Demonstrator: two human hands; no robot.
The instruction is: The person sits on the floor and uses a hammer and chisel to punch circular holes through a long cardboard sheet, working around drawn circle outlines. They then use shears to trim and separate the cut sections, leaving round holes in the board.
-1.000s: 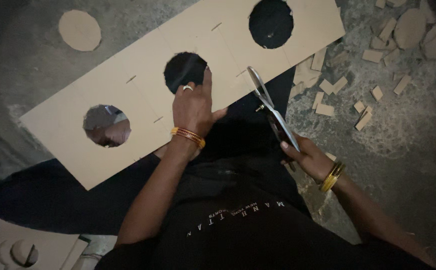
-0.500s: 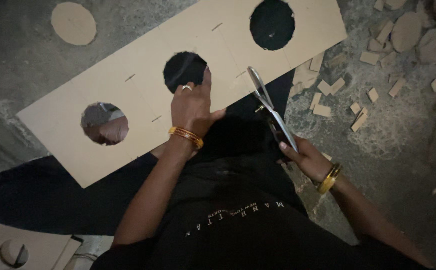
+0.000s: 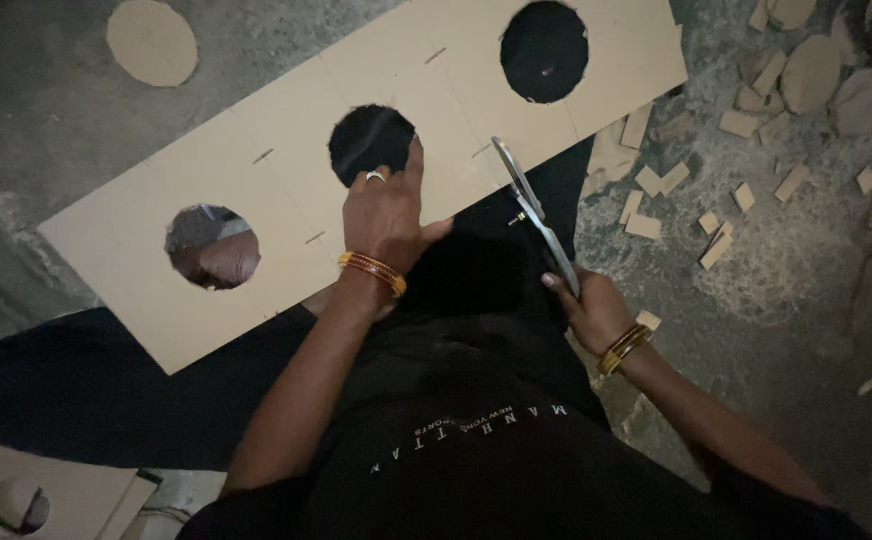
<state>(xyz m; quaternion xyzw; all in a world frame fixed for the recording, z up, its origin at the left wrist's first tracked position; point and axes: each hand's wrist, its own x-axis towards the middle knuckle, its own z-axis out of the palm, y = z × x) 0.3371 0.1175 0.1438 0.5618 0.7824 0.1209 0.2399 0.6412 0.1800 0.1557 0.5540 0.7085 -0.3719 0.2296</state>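
Left hand (image 3: 384, 212) flat, fingers (image 3: 412, 165) spread on board (image 3: 256, 190), tips at centre hole's edge. Right hand (image 3: 588, 308) fingers closed around scissors (image 3: 534, 212), blades at board's lower edge, centre frame.

Tan cardboard sheet (image 3: 256, 200) — black round holes; silver scissors (image 3: 534, 212); grey floor (image 3: 806, 300).

One long cardboard strip (image 3: 256, 190) is seen, with three round holes cut in it. One pair of scissors (image 3: 536, 215) is counted. One cardboard disc (image 3: 152, 42) is noted at upper left. Many small cardboard offcuts (image 3: 716, 215), uncounted, are scattered at right.
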